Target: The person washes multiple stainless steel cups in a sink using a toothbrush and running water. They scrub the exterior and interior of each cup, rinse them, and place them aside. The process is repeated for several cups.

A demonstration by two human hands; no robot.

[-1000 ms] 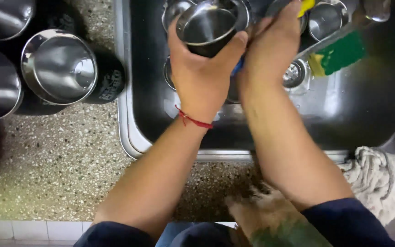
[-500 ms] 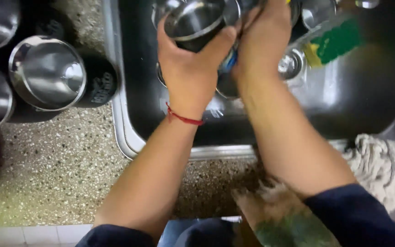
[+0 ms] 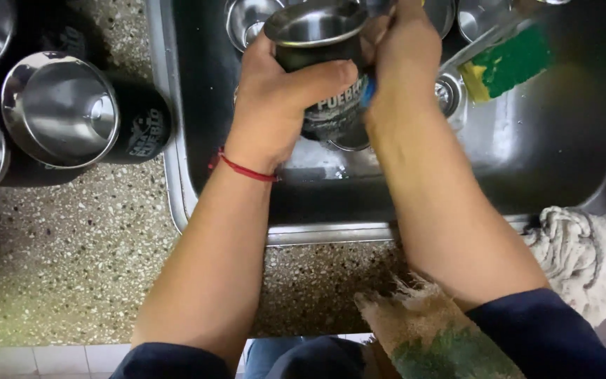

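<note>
Speckled stone counter (image 3: pixel 64 281) surrounds a steel sink (image 3: pixel 569 161), and over the sink's left half the left hand (image 3: pixel 275 105) wraps a black metal cup (image 3: pixel 320 67), fingers closed around its side, thumb across the front. The right hand (image 3: pixel 401 60) presses against the cup's right side; whether its fingers are curled or spread cannot be told, as the cup and the frame's top edge hide them. More steel cups (image 3: pixel 61 109) stand near the counter's left edge, partly cut off. A green and yellow sponge (image 3: pixel 506 63) lies toward the sink's far right, and a rag (image 3: pixel 576 253) sits at its near right corner. Compared with a moment ago, the cup sits slightly lower and more upright.
</note>
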